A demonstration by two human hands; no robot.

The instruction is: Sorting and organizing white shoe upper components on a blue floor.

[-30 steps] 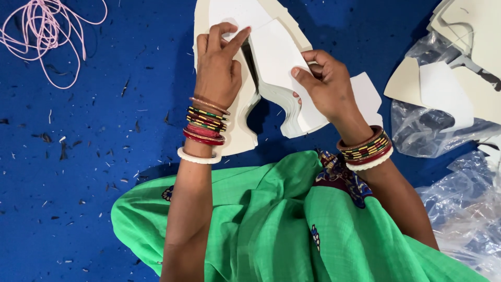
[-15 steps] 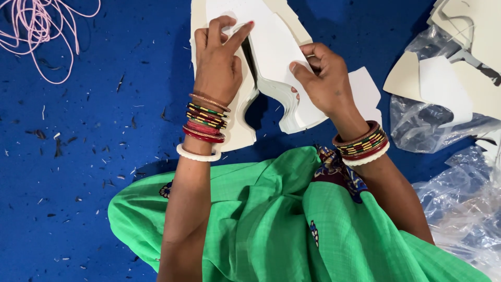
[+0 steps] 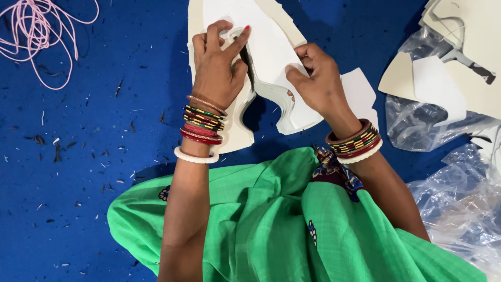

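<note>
A stack of curved white and cream cut-out pieces lies on the blue floor covering in front of me. My left hand presses down on the left part of the stack, fingers spread over a cream piece. My right hand pinches the edge of the top white piece between thumb and fingers. Both wrists wear several coloured bangles. Green cloth covers my lap below the hands.
A tangle of pink cord lies at the top left. More cream and white cut pieces rest on clear plastic bags at the right. Small dark scraps dot the blue surface.
The hands and the stack have kept nearly the same pose; my right hand shifted slightly on the white piece's edge.
</note>
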